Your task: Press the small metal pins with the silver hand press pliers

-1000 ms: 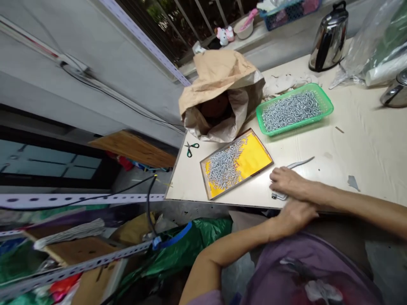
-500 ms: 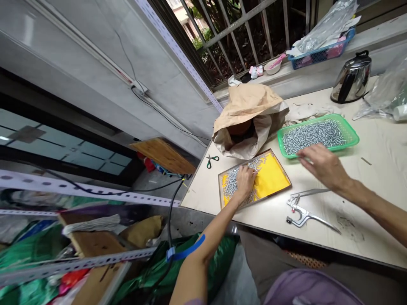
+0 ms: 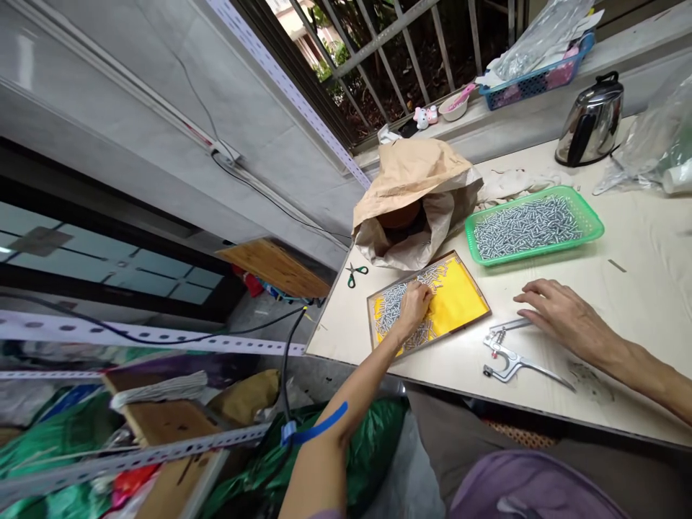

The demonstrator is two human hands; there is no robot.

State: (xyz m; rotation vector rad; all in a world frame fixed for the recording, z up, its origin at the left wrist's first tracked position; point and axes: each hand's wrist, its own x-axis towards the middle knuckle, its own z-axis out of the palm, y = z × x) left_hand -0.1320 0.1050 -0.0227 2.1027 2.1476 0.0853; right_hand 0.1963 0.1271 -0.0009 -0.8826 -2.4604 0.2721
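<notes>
My left hand (image 3: pixel 415 308) is over a shallow tray (image 3: pixel 466 328) with a yellow bottom, its fingers bent and pinched among small silvery screw-like metal pieces (image 3: pixel 392 306). What sits between those fingertips is too small to make out. To the right, my right hand (image 3: pixel 567 321) hovers above the upper handle of metal hand pliers (image 3: pixel 511 366), thumb and fingers apart and nothing seen in them. The pliers lie on the table with handles spread. Behind that hand stands a green plastic basket (image 3: pixel 592 229) full of similar metal pieces (image 3: pixel 527 227).
A brown paper bag (image 3: pixel 416 173) gapes open behind the tray. Green-handled scissors (image 3: pixel 357 274) lie near the left table edge. At the back are a steel kettle (image 3: pixel 590 119) and clear plastic bags (image 3: pixel 649 144). A black cable (image 3: pixel 286 360) hangs left of the table.
My right hand has moved from the green basket's front edge toward me, down to the pliers' handle. My left hand stays in the tray. The view has shifted slightly.
</notes>
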